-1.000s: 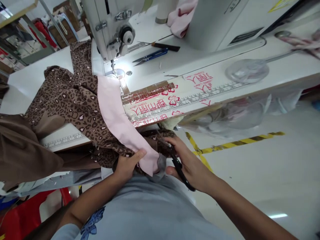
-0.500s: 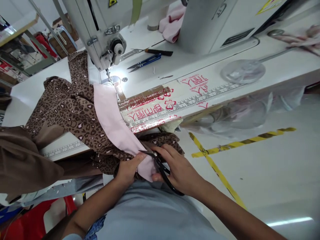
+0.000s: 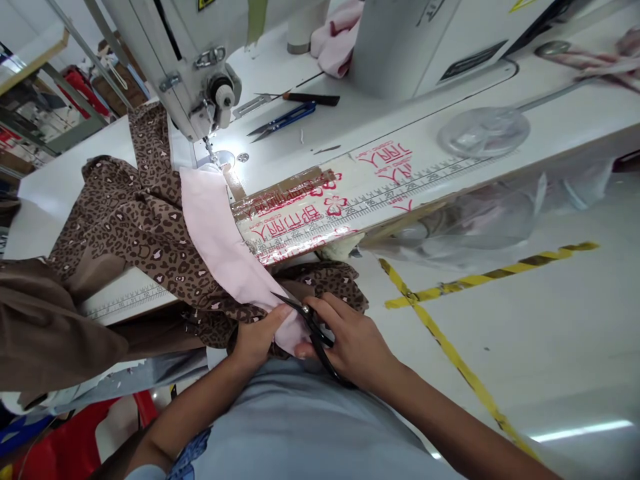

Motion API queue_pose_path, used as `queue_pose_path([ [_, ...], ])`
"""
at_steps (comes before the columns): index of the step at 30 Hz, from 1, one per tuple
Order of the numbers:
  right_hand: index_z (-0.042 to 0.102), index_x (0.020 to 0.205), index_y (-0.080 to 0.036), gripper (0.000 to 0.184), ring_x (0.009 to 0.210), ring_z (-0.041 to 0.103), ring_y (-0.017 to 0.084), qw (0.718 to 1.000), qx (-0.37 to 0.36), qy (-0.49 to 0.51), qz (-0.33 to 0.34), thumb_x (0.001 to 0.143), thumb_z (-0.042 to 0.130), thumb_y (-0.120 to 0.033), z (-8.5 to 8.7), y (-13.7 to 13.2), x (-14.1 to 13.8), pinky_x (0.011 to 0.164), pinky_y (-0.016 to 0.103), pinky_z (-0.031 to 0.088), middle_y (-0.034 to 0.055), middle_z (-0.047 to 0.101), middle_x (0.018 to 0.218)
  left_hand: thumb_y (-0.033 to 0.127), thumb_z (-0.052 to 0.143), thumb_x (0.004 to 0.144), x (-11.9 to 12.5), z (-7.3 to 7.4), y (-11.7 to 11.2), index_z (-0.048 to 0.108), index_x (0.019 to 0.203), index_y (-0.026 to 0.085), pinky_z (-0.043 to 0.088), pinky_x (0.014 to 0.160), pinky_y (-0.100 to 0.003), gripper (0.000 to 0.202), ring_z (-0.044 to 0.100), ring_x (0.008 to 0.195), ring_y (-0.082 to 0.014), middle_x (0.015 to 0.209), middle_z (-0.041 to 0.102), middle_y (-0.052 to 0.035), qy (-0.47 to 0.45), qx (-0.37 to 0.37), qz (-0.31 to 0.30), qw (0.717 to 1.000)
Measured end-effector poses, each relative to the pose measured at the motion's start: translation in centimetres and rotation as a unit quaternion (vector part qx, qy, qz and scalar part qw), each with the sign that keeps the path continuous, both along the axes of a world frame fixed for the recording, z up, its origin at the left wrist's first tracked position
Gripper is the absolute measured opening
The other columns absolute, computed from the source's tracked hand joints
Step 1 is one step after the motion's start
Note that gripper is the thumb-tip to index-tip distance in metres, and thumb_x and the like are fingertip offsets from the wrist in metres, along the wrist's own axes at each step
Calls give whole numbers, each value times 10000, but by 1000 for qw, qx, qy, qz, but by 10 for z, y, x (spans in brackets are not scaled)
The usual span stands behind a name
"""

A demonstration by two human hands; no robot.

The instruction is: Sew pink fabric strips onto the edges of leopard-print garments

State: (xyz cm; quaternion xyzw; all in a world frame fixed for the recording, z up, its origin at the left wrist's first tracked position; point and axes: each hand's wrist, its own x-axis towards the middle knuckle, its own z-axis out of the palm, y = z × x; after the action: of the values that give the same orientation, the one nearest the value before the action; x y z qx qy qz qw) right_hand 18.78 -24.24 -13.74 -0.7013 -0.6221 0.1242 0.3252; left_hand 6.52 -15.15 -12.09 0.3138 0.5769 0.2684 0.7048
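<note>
Head view: the left hand (image 3: 257,337) grips a pale pink fabric strip (image 3: 220,233) lying along crumpled brown leopard-print cloth (image 3: 135,227), draped over the white surface (image 3: 65,177). The right hand (image 3: 350,343) closes around black-handled scissors (image 3: 314,337), their blades at the strip's near end.

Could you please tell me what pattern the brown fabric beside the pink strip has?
The brown fabric has dark leopard spots with pink marks, in the head view.
</note>
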Motion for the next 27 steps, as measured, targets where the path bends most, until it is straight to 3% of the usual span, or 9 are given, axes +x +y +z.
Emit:
queue_pose_path([
  [13,556,924,-135,399,591,560,182,998,26,61,-8,842,474,-517,-2,-3,-1,507,268,430,63,565,687,411,783,535,-4,-5,-1,672,820,117,486,864,-354,424,629,879,-219,905,680,-78,-10,61,-101,993],
  [20,534,927,-165,426,607,562,171,987,-4,160,-6,794,520,-569,-5,-3,-5,544,269,439,38,574,703,363,760,589,-10,-6,3,662,823,143,426,941,-334,337,602,958,-206,942,670,-57,29,110,-114,987],
  [27,436,1114,-152,555,888,534,237,977,-75,193,46,793,477,-603,0,1,0,718,362,465,131,507,1005,280,749,609,-17,0,10,652,720,181,315,1046,-345,177,560,1060,-213,961,671,-41,107,146,-153,971],
])
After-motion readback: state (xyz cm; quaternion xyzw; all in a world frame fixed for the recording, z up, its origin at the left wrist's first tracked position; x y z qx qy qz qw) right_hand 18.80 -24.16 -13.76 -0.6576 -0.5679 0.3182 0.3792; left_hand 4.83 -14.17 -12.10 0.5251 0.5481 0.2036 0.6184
